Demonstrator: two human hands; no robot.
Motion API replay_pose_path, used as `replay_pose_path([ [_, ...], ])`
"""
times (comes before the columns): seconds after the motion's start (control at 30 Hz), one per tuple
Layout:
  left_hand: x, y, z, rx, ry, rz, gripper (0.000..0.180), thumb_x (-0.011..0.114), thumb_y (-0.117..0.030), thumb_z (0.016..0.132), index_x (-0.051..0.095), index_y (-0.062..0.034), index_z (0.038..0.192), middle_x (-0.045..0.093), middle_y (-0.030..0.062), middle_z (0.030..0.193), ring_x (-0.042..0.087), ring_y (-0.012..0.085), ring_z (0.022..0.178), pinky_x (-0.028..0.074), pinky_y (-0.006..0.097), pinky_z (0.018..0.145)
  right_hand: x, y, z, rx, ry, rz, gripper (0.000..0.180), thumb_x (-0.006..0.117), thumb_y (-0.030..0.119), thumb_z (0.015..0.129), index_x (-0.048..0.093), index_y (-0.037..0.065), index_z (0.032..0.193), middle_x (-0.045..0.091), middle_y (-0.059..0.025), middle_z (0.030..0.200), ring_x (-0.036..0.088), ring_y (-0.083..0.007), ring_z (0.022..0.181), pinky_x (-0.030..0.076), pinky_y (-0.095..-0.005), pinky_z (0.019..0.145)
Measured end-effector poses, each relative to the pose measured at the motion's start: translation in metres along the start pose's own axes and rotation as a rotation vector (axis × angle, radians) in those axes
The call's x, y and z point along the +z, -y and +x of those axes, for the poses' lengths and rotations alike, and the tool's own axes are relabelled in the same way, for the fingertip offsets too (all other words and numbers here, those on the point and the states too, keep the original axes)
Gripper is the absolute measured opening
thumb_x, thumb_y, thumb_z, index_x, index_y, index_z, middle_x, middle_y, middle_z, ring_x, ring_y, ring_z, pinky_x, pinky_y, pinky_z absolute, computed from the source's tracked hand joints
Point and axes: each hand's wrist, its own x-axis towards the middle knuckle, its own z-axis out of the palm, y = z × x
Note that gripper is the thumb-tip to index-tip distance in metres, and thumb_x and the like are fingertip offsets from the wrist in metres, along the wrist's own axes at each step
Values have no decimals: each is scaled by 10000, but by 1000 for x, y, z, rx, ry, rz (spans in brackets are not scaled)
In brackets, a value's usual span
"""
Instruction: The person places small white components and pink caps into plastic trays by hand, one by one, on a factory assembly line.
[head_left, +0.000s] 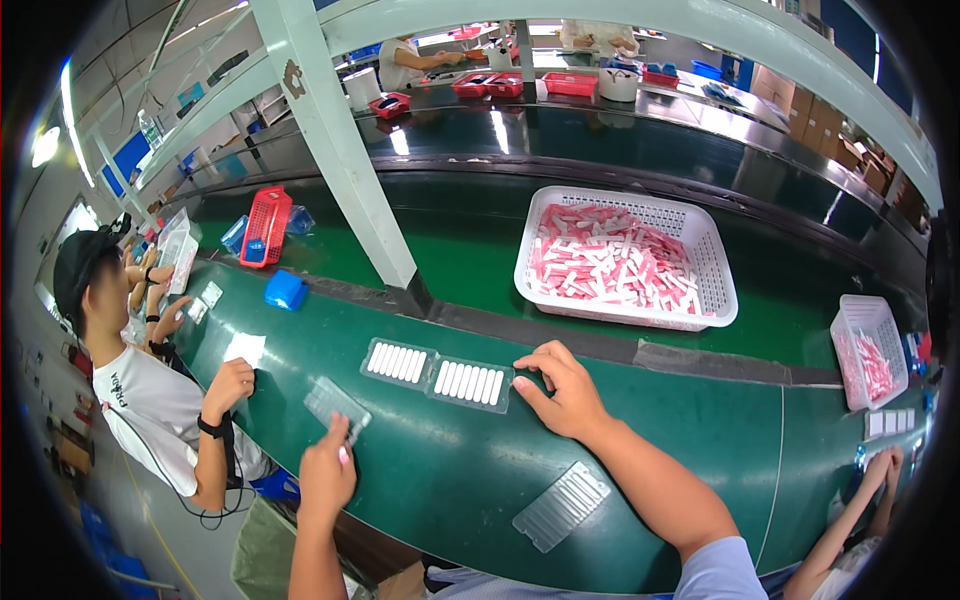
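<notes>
My left hand [328,470] is closed at the near edge of an empty clear plastic blister tray [334,404], which lies tilted over the green work surface. To its right is a hinged clear blister pack [432,372], folded open and lying flat. Both halves carry rows of white sticks [470,382]. At the pack's right end is my right hand [562,392], its thumb and index finger apart and close to the edge, with nothing visible between them. Closer to me, left of my right forearm, lies another empty clear blister tray [562,506].
A white basket [625,312] of pink and white pieces stands beyond the ledge. A smaller basket [868,350] is at right. A post [335,140] rises beyond the pack. Co-workers sit left and right; a blue packet [286,290] and red basket [266,226] are at left.
</notes>
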Motion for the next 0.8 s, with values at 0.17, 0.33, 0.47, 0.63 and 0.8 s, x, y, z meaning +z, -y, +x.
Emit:
replay_pose_path([
  [0.17,-3,-66,-61,35,60,-85,416,611,-37,872,671,-9,1283,635,277,1324,720,424,959,603,454,835,2,4,3,3,-50,89,228,730,212,936,712,41,1085,583,-70,966,517,-167,738,444,-304,667],
  [0.33,9,-108,-87,213,215,-293,468,633,-45,838,674,-83,1303,667,207,1336,752,325,863,614,404,711,-26,35,15,-128,-58,-4,223,773,168,884,716,48,1062,607,-57,973,520,-157,724,429,-300,648],
  [0.47,15,-123,-87,261,331,-454,488,646,-41,854,653,-93,1338,674,159,1352,753,313,852,613,405,713,-85,118,16,-211,300,-243,294,814,206,795,706,105,1050,650,-48,971,618,-256,857,439,-368,811],
  [0.63,22,-128,-79,187,330,-609,411,640,-73,935,644,-96,1346,677,140,1349,753,318,898,614,391,750,-89,131,-37,-138,946,-537,549,868,279,739,670,131,1229,611,-62,1117,593,-274,1082,449,-404,923],
  [0.8,30,-125,-62,205,233,-697,391,645,-89,967,640,-103,1358,705,149,1281,751,269,803,607,341,717,-81,87,-101,-77,792,-464,450,856,318,780,683,146,1158,600,-41,1057,589,-266,1024,471,-381,890],
])
